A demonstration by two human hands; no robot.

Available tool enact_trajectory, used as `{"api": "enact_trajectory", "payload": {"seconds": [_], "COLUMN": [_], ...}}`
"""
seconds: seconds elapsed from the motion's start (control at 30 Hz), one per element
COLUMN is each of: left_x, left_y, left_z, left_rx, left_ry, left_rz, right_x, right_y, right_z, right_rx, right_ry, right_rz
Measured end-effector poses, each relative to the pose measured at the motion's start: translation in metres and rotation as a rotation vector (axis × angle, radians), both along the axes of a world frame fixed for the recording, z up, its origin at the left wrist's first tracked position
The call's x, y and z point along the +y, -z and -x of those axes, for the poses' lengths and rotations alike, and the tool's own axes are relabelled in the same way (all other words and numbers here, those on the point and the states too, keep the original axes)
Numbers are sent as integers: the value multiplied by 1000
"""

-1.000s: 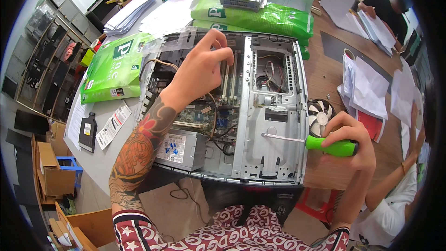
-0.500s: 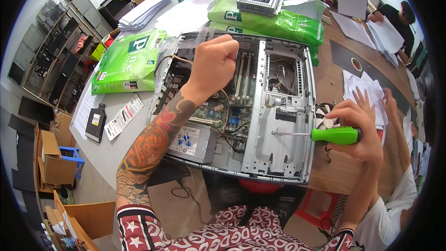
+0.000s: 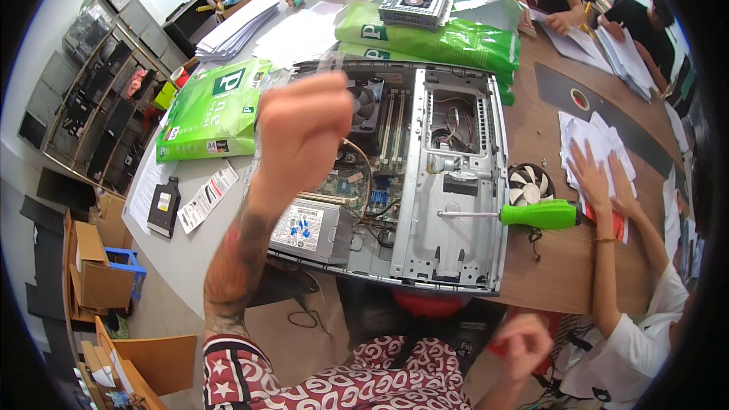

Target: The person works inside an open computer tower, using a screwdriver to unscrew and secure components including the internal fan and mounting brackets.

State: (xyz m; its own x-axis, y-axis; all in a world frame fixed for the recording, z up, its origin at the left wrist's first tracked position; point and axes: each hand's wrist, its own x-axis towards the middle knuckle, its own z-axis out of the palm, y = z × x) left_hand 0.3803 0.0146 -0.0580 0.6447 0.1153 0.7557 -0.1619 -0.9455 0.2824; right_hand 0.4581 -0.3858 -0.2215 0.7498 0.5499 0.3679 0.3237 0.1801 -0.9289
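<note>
Left hand (image 3: 305, 133): over the left part of the case, fingers curled inward; blurred, fingertips hidden, so cannot tell whether they are clamped on anything
Right hand (image 3: 524, 345): below the near edge of the table, well apart from the screwdriver, fingers bent; blurred, cannot tell whether they meet or grip anything
Computer case (image 3: 456, 247): lies flat and uncovered on the table (image 3: 547, 277), between the two hands and the green packs
Screwdriver (image 3: 535, 213): lies across the right edge of the case, shaft over the metal bay panel, tip toward the left, green handle out over the wood
Loose fan (image 3: 524, 182): white blades, on the wood just beside the right edge of the case, behind the screwdriver handle
Internal fan (image 3: 364, 110): black, inside the case, just right of the left hand
Power supply (image 3: 323, 241): near left corner of the case, small blue pieces on its label
Drive unit (image 3: 414, 4): on the stacked green packs (image 3: 456, 49) behind the case
Black container (image 3: 162, 209): left of the case, beside a white card (image 3: 207, 199)
Co-worker's hands (image 3: 596, 175): at right, resting on white sheets (image 3: 596, 133)
</note>
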Motion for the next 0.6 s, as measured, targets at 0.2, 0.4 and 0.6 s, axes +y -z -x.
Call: {"api": "enact_trajectory", "payload": {"seconds": [0.2, 0.4, 0.6], "left_x": [-134, -208, -198], "left_y": [62, 188, 287], "left_z": [78, 156, 166], "left_rx": [11, -204, -121], "left_ry": [273, -581, -361], "left_rz": [348, 1134, 1422], "right_x": [49, 73, 107], "right_y": [64, 85, 75], "right_z": [53, 62, 84], "right_rx": [929, 565, 296], "right_ry": [-432, -677, -1034], "right_rz": [36, 103, -13]}}
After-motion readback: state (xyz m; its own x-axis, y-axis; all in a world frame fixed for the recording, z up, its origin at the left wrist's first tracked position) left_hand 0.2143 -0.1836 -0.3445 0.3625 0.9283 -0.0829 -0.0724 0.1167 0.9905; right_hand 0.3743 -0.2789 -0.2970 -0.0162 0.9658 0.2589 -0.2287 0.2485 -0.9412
